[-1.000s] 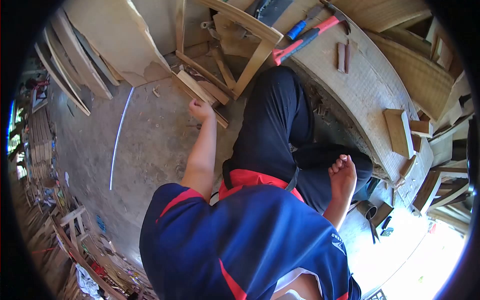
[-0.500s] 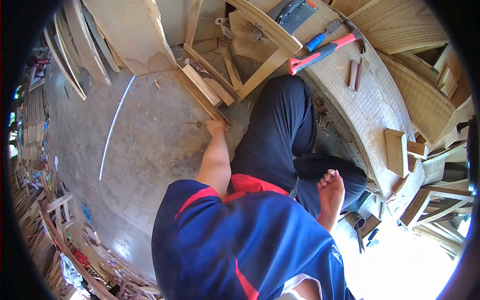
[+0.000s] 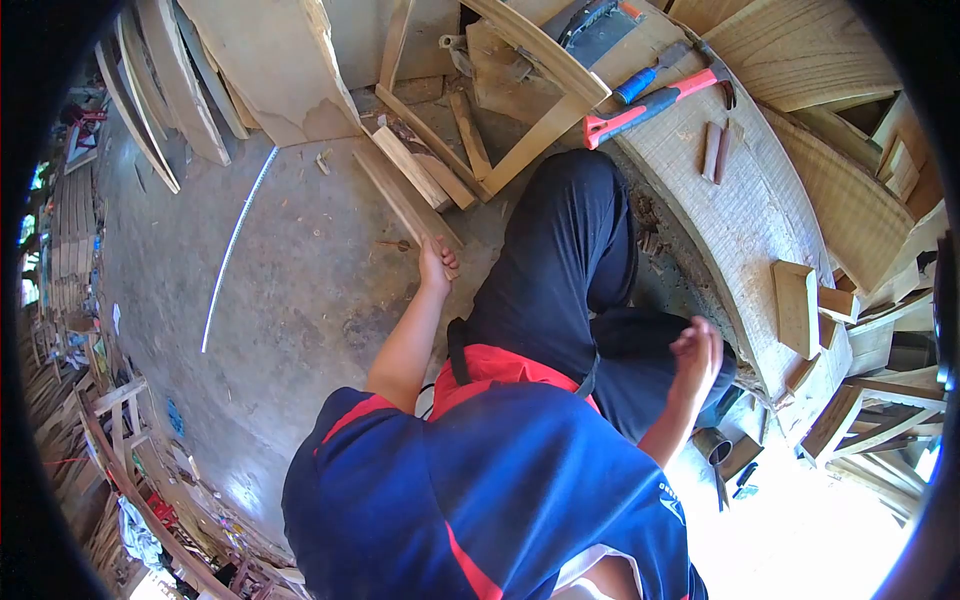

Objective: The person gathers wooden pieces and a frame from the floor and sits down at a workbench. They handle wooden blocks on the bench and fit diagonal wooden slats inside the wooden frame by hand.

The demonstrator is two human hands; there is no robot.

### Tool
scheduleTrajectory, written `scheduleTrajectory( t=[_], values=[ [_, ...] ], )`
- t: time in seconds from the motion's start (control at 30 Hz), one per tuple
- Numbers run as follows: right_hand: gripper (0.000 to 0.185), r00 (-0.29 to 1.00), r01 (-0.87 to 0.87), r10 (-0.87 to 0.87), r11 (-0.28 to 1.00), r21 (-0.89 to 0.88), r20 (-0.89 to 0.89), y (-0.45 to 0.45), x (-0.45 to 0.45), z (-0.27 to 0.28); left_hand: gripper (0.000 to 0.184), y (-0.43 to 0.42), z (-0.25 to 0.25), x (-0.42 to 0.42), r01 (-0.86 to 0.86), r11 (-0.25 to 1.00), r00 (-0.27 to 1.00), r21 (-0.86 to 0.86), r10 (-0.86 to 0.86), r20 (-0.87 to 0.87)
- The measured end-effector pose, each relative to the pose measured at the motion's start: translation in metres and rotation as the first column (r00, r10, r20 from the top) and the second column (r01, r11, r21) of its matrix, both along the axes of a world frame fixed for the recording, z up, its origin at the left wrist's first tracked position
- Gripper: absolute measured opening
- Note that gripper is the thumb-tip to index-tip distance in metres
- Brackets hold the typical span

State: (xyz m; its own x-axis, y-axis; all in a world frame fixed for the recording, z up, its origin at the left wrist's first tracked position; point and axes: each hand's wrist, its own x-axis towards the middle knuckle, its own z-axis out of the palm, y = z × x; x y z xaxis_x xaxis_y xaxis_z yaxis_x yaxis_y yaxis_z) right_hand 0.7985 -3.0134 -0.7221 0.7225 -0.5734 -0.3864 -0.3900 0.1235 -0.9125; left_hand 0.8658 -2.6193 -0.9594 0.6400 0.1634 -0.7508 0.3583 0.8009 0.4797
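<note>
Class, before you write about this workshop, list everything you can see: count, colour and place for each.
claw hammer: one, red and dark grey, on the curved slab
chisel: one, blue handle, beside the hammer
short sticks: two, brown, on the slab
curved slab: one, pale brown, right of the knees
wooden frame: one, tan, beyond the knees
leaning boards: several, brown, upper left
white strip: one, white, on the floor
floor: one, grey, mostly left
scrap wood: many, brown, far right; too crowded to count
wooden strip: one, brown, at the left hand
left hand: one, bare, on the strip's near end
right hand: one, bare, above the folded leg
</note>
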Motion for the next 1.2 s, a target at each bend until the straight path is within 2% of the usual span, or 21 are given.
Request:
scheduleTrajectory(
  t=[0.03,0.07,0.1,0.17,0.23,0.3,0.33,0.37,0.43,0.5,0.57,0.63,0.7,0.73,0.77,0.83,0.87,0.97,1.03,1.07,1.2],
  values=[
    [0.026,1.0,-0.002,-0.005,0.945,-0.326,-0.021,-0.014,0.006,0.002,0.034,-0.01,0.016,-0.004,-0.036,0.998,0.999,0.06,0.035,0.009],
    [0.03,1.0,0.006,-0.017,0.734,-0.679,-0.01,-0.034,0.012,0.002,0.041,-0.017,0.026,-0.006,-0.07,0.99,0.997,0.119,0.068,0.024],
    [0.035,1.0,0.015,-0.026,0.397,-0.917,0.005,-0.057,0.017,0.004,0.041,-0.019,0.032,-0.008,-0.061,0.991,0.998,0.118,0.058,0.031],
    [0.048,0.997,0.048,-0.055,-0.049,-0.998,0.051,-0.102,0.028,0.021,0.045,-0.023,0.041,-0.013,-0.033,0.971,0.994,0.237,0.007,0.111],
    [0.06,0.999,0.036,-0.028,-0.202,-0.979,0.043,-0.128,0.041,0.042,0.046,-0.025,0.057,-0.014,0.004,0.969,0.985,0.247,-0.047,0.165],
    [0.068,0.999,-0.039,-0.008,-0.118,-0.992,-0.039,-0.146,0.048,0.054,0.051,-0.037,0.083,-0.004,0.031,0.952,0.968,0.305,-0.105,0.229],
    [0.07,0.992,-0.125,-0.011,-0.036,-0.992,-0.124,-0.168,0.049,0.043,0.055,-0.04,0.091,-0.001,0.077,0.923,0.938,0.377,-0.196,0.287],
    [0.072,0.979,-0.202,-0.015,0.052,-0.978,-0.203,-0.194,0.045,0.033,0.06,-0.044,0.1,0.005,0.12,0.92,0.908,0.374,-0.254,0.334],
    [0.07,0.963,-0.228,-0.12,0.105,-0.968,-0.24,-0.177,0.046,0.049,0.067,-0.054,0.117,0.013,0.239,0.925,0.826,0.295,-0.353,0.438],
    [0.063,0.907,-0.241,-0.329,0.106,-0.965,-0.263,-0.177,0.05,0.046,0.067,-0.07,0.139,0.021,0.332,0.896,0.744,0.293,-0.44,0.503],
    [0.047,0.905,-0.218,-0.359,0.072,-0.973,-0.23,-0.175,0.052,0.047,0.065,-0.089,0.165,0.025,0.411,0.847,0.669,0.338,-0.532,0.519],
    [0.036,0.879,-0.343,-0.328,0.071,-0.937,-0.346,-0.182,0.055,0.054,0.061,-0.108,0.18,0.025,0.478,0.787,0.591,0.389,-0.616,0.52],
    [0.037,0.895,-0.338,-0.217,0.246,-0.909,-0.391,-0.179,0.059,0.06,0.058,-0.123,0.189,0.026,0.575,0.709,0.524,0.408,-0.702,0.482],
    [0.037,0.892,-0.326,-0.236,0.253,-0.911,-0.385,-0.177,0.062,0.058,0.052,-0.131,0.192,0.026,0.603,0.665,0.447,0.439,-0.739,0.505],
    [0.042,0.914,-0.315,-0.177,0.26,-0.913,-0.366,-0.174,0.065,0.055,0.04,-0.14,0.194,0.025,0.606,0.648,0.387,0.461,-0.747,0.541],
    [0.047,0.933,-0.298,-0.124,0.268,-0.916,-0.339,-0.162,0.072,0.052,0.026,-0.155,0.209,0.023,0.709,0.533,0.289,0.462,-0.817,0.498],
    [0.05,0.928,-0.285,-0.156,0.292,-0.913,-0.34,-0.154,0.078,0.05,0.018,-0.163,0.206,0.023,0.773,0.498,0.301,0.394,-0.833,0.464],
    [0.057,0.94,-0.237,-0.156,0.342,-0.909,-0.304,-0.145,0.087,0.045,0.02,-0.192,0.204,0.015,0.878,0.372,0.236,0.301,-0.884,0.404],
    [0.057,0.957,-0.16,-0.156,0.424,-0.892,-0.246,-0.142,0.091,0.04,0.021,-0.213,0.216,0.004,0.884,0.315,0.173,0.345,-0.907,0.384],
    [0.057,0.957,-0.16,-0.154,0.424,-0.891,-0.245,-0.141,0.092,0.038,0.026,-0.219,0.213,0.001,0.922,0.288,0.167,0.258,-0.898,0.406],
    [0.058,0.97,-0.075,-0.17,0.466,-0.882,-0.173,-0.136,0.095,0.033,0.039,-0.242,0.213,-0.012,0.96,0.226,0.148,0.164,-0.91,0.387]
  ],
)
